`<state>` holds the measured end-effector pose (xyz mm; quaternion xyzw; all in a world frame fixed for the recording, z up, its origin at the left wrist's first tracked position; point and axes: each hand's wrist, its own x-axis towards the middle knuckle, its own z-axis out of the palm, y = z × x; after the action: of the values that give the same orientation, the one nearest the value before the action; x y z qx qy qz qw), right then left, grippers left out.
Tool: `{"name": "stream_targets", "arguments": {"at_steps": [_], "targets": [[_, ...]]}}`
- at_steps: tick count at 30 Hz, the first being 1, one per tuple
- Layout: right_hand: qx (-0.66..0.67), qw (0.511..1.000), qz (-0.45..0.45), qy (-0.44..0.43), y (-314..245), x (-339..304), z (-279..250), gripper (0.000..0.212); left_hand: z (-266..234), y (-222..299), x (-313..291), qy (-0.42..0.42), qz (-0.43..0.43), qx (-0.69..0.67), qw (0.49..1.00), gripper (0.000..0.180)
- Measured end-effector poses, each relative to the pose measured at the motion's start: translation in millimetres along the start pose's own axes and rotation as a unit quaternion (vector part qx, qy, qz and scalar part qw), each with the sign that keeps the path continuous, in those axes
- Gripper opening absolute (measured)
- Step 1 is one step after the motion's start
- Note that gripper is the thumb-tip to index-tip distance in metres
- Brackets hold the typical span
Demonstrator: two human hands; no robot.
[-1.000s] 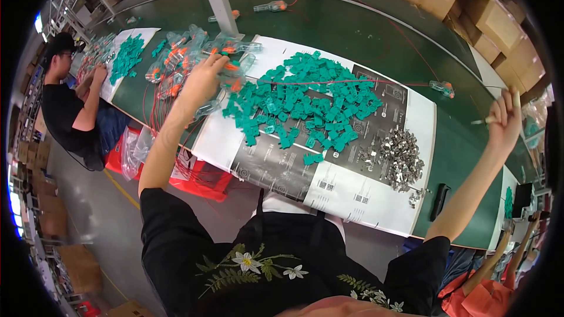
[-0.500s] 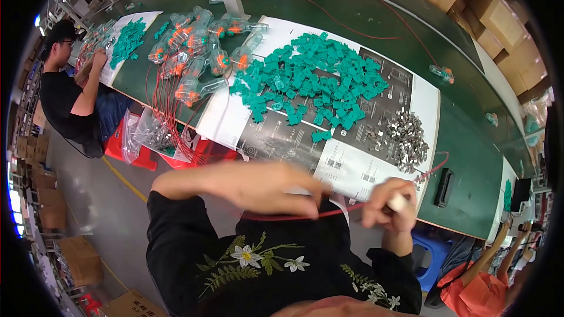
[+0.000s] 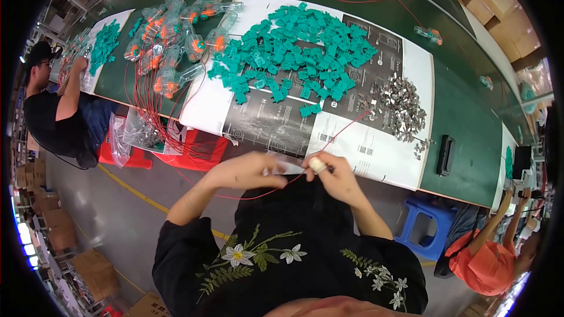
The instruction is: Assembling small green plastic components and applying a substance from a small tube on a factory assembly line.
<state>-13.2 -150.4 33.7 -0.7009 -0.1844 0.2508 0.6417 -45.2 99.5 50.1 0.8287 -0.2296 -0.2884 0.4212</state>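
Note:
My left hand [image 3: 249, 170] and my right hand [image 3: 333, 176] meet just below the table's near edge, both pinching a small clear plastic piece [image 3: 288, 168] with a thin red wire [image 3: 338, 132] running from it up onto the table. A pale wrap covers one right fingertip. Above the hands a big heap of teal plastic parts [image 3: 296, 53] lies on printed paper sheets [image 3: 358, 147]. A pile of small silver metal clips [image 3: 402, 105] sits to the right of the heap.
Clear-and-orange assembled pieces with red wires [image 3: 176, 35] pile up at the left of the green table [image 3: 464, 129]. A black device [image 3: 445, 155] lies at the right. A person in black [image 3: 53, 111] works at far left; another in orange [image 3: 490, 258] sits lower right beside a blue stool [image 3: 429, 226].
My arms were spread wide a second ago, left hand at the orange pieces and right hand far out. Both have come together in front of my chest on the wire and clear piece.

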Motion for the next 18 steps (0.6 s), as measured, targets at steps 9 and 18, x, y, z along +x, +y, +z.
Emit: {"name": "stream_targets", "arguments": {"at_steps": [9, 18], "targets": [[-0.066, 0.990, 0.029, -0.123, 19, -4, 44, 0.022, 16, 48, 45, 0.326, 0.024, -0.339, 0.882, 0.023], [-0.046, 0.996, -0.002, 0.078, -2, -10, 7, 0.020, 22, 34, 43, 0.264, 0.021, -0.450, 0.853, 0.019]]}}
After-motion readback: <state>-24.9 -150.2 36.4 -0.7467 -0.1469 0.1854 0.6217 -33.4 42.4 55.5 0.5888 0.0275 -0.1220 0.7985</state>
